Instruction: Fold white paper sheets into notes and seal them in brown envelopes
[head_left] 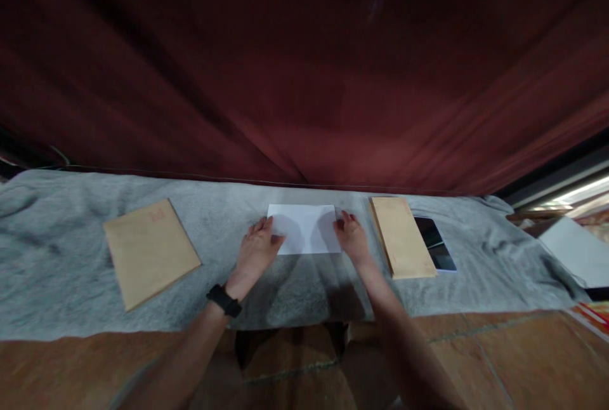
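A white rectangular sheet of paper (307, 230), possibly folded, lies flat on the grey cloth in front of me. My left hand (258, 245) is at its left edge, fingers by the border and thumb spread over the lower left corner. On the other side, my right hand (352, 238) has its thumb at the right edge of the paper and its fingers just beyond it. Both hands look open, resting at the paper's sides rather than gripping it. A black watch (223, 301) is on my left wrist.
The grey cloth (228, 207) covers a long, narrow surface. Left lies a large brown envelope (151, 251); right, a stack of narrower brown envelopes (403, 237) partly over a dark phone (435, 244). A dark red curtain (304, 80) hangs behind. Tiled floor (514, 359) shows in front.
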{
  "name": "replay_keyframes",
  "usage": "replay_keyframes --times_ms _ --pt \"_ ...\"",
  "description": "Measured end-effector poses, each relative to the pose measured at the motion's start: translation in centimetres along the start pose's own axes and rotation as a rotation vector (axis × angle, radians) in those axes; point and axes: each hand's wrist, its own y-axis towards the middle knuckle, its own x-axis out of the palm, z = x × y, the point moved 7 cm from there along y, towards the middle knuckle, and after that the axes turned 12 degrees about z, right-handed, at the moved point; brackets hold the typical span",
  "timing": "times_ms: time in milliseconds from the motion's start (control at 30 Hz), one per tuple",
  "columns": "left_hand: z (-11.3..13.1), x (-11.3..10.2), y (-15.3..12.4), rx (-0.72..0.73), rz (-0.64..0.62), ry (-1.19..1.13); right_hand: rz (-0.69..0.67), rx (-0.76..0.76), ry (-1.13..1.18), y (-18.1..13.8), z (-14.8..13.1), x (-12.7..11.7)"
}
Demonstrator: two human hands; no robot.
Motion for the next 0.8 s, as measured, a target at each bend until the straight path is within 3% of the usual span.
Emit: replay_keyframes --times_ms 133,433,567,733,800 --pt "-0.5 -0.2 1.2 -0.031 0.021 -0.061 -0.111 0.193 0.180 0.9 1.1 0.7" --pt "-1.7 -0.4 1.4 -0.231 -0.041 -0.228 -0.319 0.291 0.440 0.5 0.7 1.2" --pt "-1.7 -0.3 1.6 -0.307 -0.077 -0.549 -0.482 0.388 0.749 -0.5 0.3 0.5" --pt "-1.6 -2.7 2.9 -0.317 0.115 -1.070 -0.617 0.612 1.124 -1.4 0.0 -0.8" --pt "-1.4 -3.6 3.3 -0.271 0.089 -1.184 -0.659 0.634 1.188 -1.6 -0.2 -1.3"
